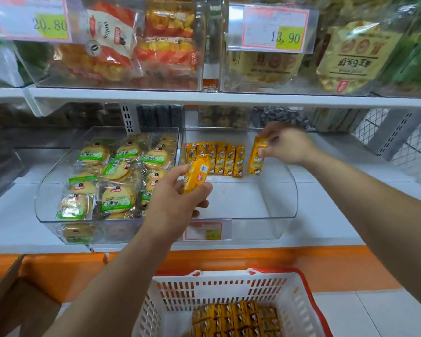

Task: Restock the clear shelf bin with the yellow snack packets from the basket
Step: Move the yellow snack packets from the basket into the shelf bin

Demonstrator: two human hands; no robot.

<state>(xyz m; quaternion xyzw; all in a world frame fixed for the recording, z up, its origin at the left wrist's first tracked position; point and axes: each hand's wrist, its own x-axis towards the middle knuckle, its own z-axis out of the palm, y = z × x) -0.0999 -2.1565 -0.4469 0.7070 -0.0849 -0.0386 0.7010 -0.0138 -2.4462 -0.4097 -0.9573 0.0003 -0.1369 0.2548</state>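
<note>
Basket (229,287), white, red-rimmed, nearest: is holding a heap of yellow snack packets (236,319). Left hand (175,203): is gripping 1 spare packet (196,172) above the clear shelf bin (253,205). Row of standing packets (216,158): is lining the bin's back. Right hand (287,147): is pinching 1 end packet (256,158) just right of that row, slightly apart. Advice: be setting it upright and flush against its neighbour before releasing.

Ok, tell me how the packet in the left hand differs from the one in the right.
The left-hand packet is tilted, held over the front of the clear bin; the right-hand packet is upright beside the row. The left hand wraps its packet's lower part; the right hand pinches its packet's top. Both are yellow.
</note>
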